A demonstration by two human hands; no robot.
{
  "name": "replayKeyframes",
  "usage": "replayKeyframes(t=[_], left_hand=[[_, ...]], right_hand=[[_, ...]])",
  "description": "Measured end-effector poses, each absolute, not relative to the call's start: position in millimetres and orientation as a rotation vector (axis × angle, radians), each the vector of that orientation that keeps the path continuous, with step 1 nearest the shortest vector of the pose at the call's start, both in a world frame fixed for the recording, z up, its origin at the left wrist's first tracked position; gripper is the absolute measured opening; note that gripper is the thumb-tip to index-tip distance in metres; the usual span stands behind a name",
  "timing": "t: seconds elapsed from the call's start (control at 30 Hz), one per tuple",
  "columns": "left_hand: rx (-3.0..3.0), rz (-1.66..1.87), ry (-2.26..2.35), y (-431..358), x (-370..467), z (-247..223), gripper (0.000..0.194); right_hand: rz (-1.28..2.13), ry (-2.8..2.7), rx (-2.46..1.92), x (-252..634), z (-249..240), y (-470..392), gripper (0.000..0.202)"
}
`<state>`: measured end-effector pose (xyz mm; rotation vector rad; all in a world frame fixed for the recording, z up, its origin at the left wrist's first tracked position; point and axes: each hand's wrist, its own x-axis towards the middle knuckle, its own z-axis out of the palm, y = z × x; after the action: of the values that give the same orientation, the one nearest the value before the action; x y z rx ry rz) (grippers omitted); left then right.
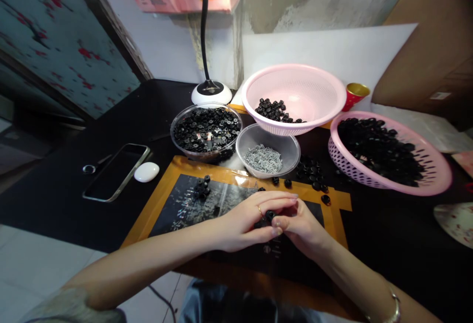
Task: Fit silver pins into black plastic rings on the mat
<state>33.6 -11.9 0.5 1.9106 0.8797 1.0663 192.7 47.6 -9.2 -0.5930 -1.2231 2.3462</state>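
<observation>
My left hand [254,217], with a ring on one finger, meets my right hand [297,219] over the dark mat [166,214]. Between them is a small round black part [270,215], held by the fingertips of both hands. Left of my hands, a small pile of black parts [202,188] lies on the mat. Beyond them stand a clear bowl of small metal screws [264,159] and a clear bowl of flat black pieces [207,128]. Loose black parts [314,172] lie to the right of the screw bowl.
A pink basket [295,79] with some black parts stands at the back; a fuller pink basket [439,170] is at the right. Also around are a red cup [354,97], a lamp base [211,93], a phone [116,172] and a white oval object [147,171].
</observation>
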Motion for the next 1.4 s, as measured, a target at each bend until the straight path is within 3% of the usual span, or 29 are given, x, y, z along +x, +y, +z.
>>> replayKeyframes(t=[0.33,0.47,0.53,0.63,0.7,0.83,1.2,1.4], left_hand=[[1.908,1.059,0.895,-9.5,33.1,2.2,0.047],[1.985,0.932,1.022,-3.4,14.9,15.6,0.049],[1.992,0.782,1.138,-1.3,-4.5,24.8,0.044],[1.982,0.511,1.320,-0.8,-37.6,35.1,0.028],[1.926,0.304,1.407,-2.2,-53.3,37.4,0.030],[1.838,0.055,1.449,-5.2,-57.4,34.9,0.030],[1.860,0.017,1.656,-10.2,-73.3,37.3,0.029],[1.893,-0.017,1.579,-10.4,-71.8,36.8,0.025]], right_hand=[[2.295,-1.246,-0.698,192.4,-11.1,47.9,0.028],[2.140,-1.613,-0.775,202.0,-8.9,63.2,0.019],[1.872,-1.910,-0.897,208.4,-6.3,73.5,0.017],[1.169,-2.256,-1.069,215.7,-6.1,85.9,0.016],[0.793,-2.379,-1.066,217.5,-9.3,89.6,0.020],[0.451,-2.484,-1.005,214.5,-15.7,85.3,0.027],[0.741,-2.799,-0.580,201.4,-12.0,56.0,0.008],[0.690,-2.789,-0.588,199.6,-17.2,55.3,0.014]])
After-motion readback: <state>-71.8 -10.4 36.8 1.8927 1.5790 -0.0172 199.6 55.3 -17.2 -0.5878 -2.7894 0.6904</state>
